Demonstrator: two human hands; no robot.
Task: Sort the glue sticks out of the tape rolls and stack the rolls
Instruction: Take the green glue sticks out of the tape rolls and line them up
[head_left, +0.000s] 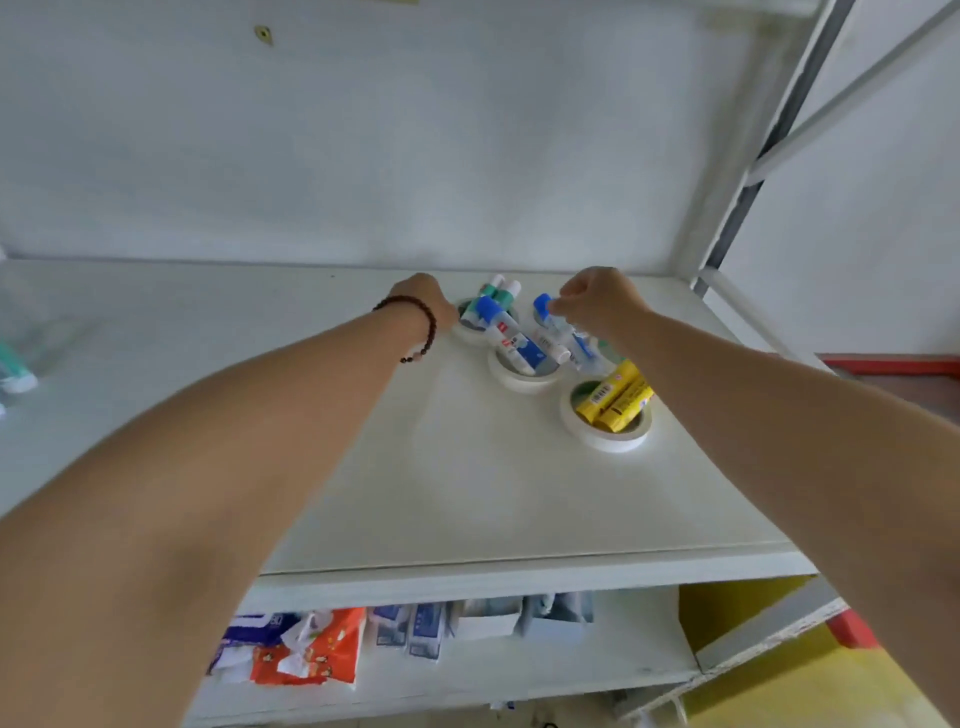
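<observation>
Right hand (602, 304) pinching blue-capped glue stick (558, 330)

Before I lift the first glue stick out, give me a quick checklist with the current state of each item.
1. Right hand on a blue-capped glue stick: ok, fingers pinch its cap end.
2. Left hand steadying the far tape roll: cannot tell, fingers hidden.
3. Yellow glue sticks out of the near roll: not ok, they sit inside it.
4. Rolls stacked: not ok, they lie apart on the shelf.
5. Bare shelf for sorted sticks: ok, open surface in front.
</observation>
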